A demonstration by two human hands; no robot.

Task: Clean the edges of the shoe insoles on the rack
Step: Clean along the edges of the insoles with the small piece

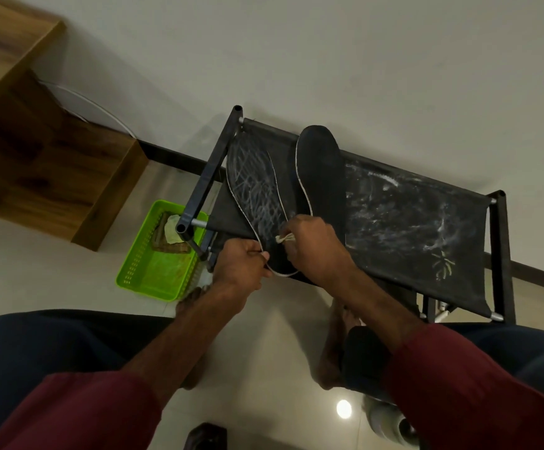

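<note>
Black, chalk-scribbled insole [257, 193] lies on the left end of the rack [410, 228], on its dusty fabric shelf, heel over the near edge. I see the left hand [244, 264] with fingers closed, pinching the pale rim at the heel. The right hand [313, 245] has its fingers curled round a small cloth scrap [285, 238], held against the insole's top. Just beside it, a second insole [322, 170] lies toe toward the wall. A green basket [153, 267] sits on the floor left of the rack.
</note>
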